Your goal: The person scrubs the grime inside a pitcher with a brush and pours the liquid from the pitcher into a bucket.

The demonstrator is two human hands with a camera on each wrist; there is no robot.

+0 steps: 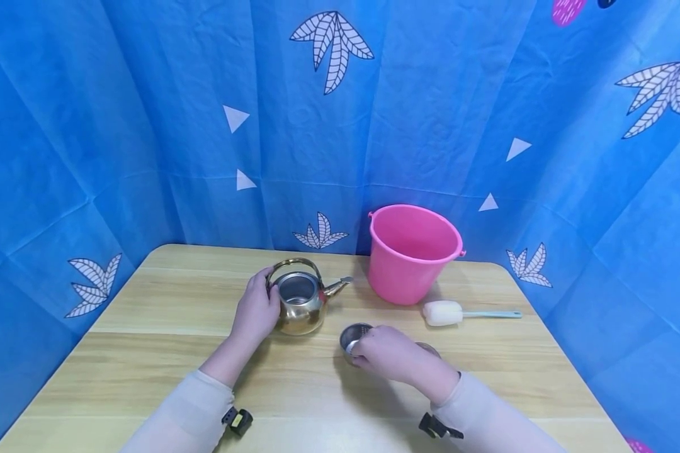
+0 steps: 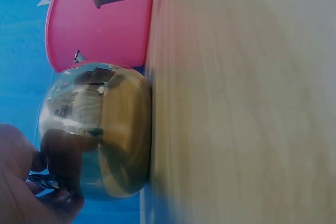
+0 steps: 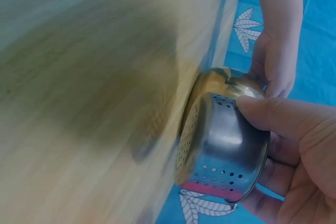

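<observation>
A gold metal teapot stands on the table without a lid on, its spout toward the right. My left hand grips the base of its hoop handle on the left side; the left wrist view shows thumb and fingers around that handle end. My right hand pinches a steel tea strainer basket by its rim, thumb on the outside wall. Small holes dot its wall and bottom. In the right wrist view it hangs over the table, overlapping the teapot. A round metallic piece lies partly hidden behind my right hand.
Behind the strainer stands a pink bucket at the back of the table. A bottle brush with a white sponge head and pale green handle lies to its front right. Blue curtain hangs behind the wooden table.
</observation>
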